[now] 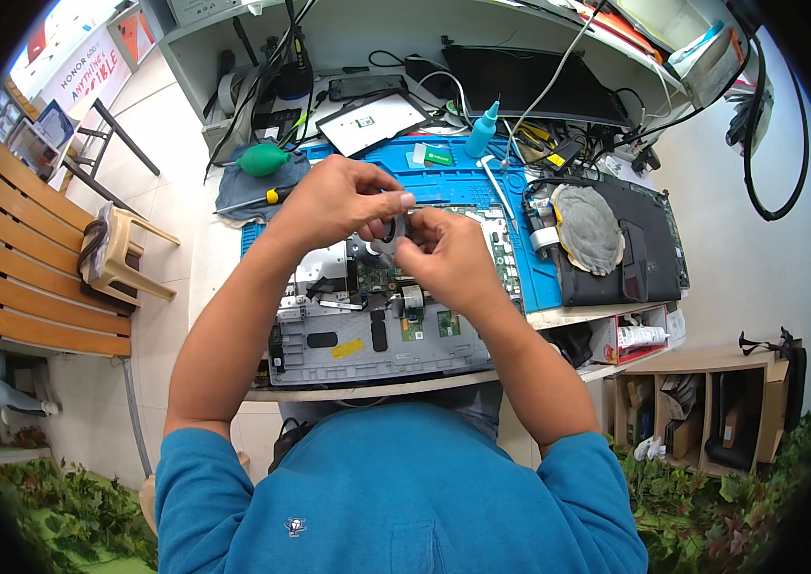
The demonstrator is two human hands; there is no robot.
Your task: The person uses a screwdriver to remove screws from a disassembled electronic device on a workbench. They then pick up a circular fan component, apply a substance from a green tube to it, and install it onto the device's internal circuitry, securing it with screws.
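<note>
The person is standing over the bench with both hands raised just above an opened laptop chassis (pixel 367 335), and between them they are working a small grey roll of tape (pixel 392 231). The left hand (pixel 333 203) is curled nearly closed, thumb and fingertips pinching the roll's upper edge, while the right hand (pixel 444 253) is cupping it from below with its fingers bent round the rim; the two hands are touching at the roll. It looks to me as though they are picking at the tape to find or lift its free end, though the end itself is too small to make out. Judging by that, what comes next is calling for a fingernail-fine grip and a steady pull, with the roll kept from twisting. Beneath the hands the laptop's grey inner frame and green circuit board (pixel 381 277) are lying exposed on a blue work mat (pixel 453 177). A teal squeeze bottle (pixel 484 129) is standing upright at the mat's back, a green rubber air blower (pixel 262 159) is resting on a cloth to the left beside a screwdriver (pixel 252 201), and a dark laptop lid (pixel 630 244) with a round grey pad on it is sitting to the right. Cables are trailing down from a shelf, and a wooden bench (pixel 22 268) with a plastic stool is standing on the tiled floor at left.
</note>
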